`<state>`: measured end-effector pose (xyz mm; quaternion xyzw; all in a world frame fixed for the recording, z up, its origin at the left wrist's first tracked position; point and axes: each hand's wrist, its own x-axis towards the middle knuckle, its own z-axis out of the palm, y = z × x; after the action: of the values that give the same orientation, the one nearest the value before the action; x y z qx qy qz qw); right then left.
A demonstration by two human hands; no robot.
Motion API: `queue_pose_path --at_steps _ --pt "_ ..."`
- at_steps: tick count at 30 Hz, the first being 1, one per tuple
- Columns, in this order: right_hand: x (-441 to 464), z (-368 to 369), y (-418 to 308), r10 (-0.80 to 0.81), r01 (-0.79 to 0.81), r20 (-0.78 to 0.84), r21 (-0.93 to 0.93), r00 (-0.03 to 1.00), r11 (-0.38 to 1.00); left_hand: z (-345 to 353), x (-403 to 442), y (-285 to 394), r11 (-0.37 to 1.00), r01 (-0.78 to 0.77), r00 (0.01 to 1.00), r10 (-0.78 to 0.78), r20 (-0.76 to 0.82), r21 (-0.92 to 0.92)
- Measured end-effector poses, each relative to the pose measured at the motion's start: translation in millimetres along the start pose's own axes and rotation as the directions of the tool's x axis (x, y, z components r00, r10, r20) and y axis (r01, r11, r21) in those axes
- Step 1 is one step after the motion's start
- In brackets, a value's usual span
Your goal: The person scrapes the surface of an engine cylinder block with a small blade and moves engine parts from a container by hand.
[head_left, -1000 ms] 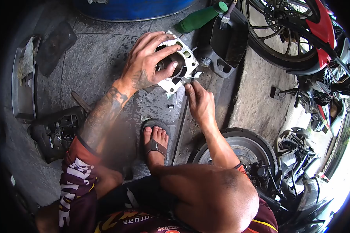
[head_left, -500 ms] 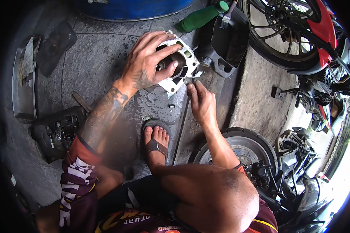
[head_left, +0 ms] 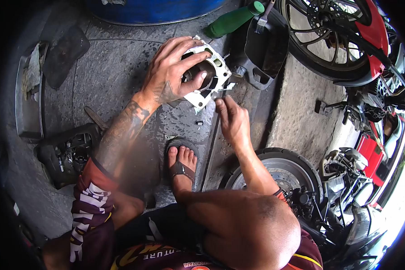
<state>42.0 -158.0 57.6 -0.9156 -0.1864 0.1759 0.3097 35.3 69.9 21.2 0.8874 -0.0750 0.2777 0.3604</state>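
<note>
My left hand point(head_left: 172, 65) is closed around an engine cylinder block point(head_left: 221, 71), fingers over its far side and thumb across the dark bore. The block's pale, flat gasket face is turned up and to the right. At its lower right edge, my right hand point(head_left: 235, 120) is closed in a pinch. Something small and thin seems to lie at those fingertips, but I cannot make out what it is. Whitish scraps cling to the block's edge near them. Below the block, a small dark cylindrical piece point(head_left: 199, 123) lies on the floor.
A green bottle point(head_left: 229, 23), a cut black container point(head_left: 262, 54) and a paintbrush point(head_left: 262, 22) are beyond the block. A blue drum point(head_left: 155, 11) stands at the top. Motorcycle wheels point(head_left: 301, 173) are at right; a metal tray point(head_left: 26, 105) and black tool case point(head_left: 67, 153) at left.
My right hand has shifted very slightly down and left along the block's edge. The left hand and block stay put. Something red has come into view at the far right.
</note>
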Motion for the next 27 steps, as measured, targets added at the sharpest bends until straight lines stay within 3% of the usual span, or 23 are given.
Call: queue_pose_path --at_steps 2,6,8,13,16,22,25,27 --pt "-1 2 -3 0.022 -0.021 -0.003 0.076 1.000 0.997 0 0 0 1.000 -0.004 1.000 0.004 -0.002 -0.004" --pt "-9 8 -6 -0.064 0.066 0.044 -0.049 0.997 0.997 1 2 0 1.000 -0.022 1.000 0.022 -0.009 -0.008" --pt "5 0 -7 0.094 -0.094 0.010 0.083 0.996 0.992 0 1 -1 1.000 -0.014 1.000 0.014 0.007 -0.010" --pt "-15 19 -12 -0.057 0.057 -0.010 -0.009 0.998 0.998 3 1 -2 1.000 -0.016 1.000 0.016 -0.005 0.006" --pt "4 4 -9 0.064 -0.063 -0.043 0.022 0.997 0.998 2 -3 -3 1.000 -0.003 1.000 0.002 0.018 0.013" --pt "-15 18 -11 -0.057 0.057 -0.050 -0.004 0.997 0.998 2 -3 1 1.000 0.006 0.999 -0.007 0.038 0.025" --pt "-1 11 -10 0.063 -0.065 -0.065 -0.023 0.996 0.998 3 -6 2 0.999 0.024 0.999 -0.025 0.039 0.023" --pt "-7 16 -15 0.084 -0.081 -0.085 0.038 0.993 0.996 5 -6 4 0.999 0.025 0.999 -0.024 -0.041 0.036"
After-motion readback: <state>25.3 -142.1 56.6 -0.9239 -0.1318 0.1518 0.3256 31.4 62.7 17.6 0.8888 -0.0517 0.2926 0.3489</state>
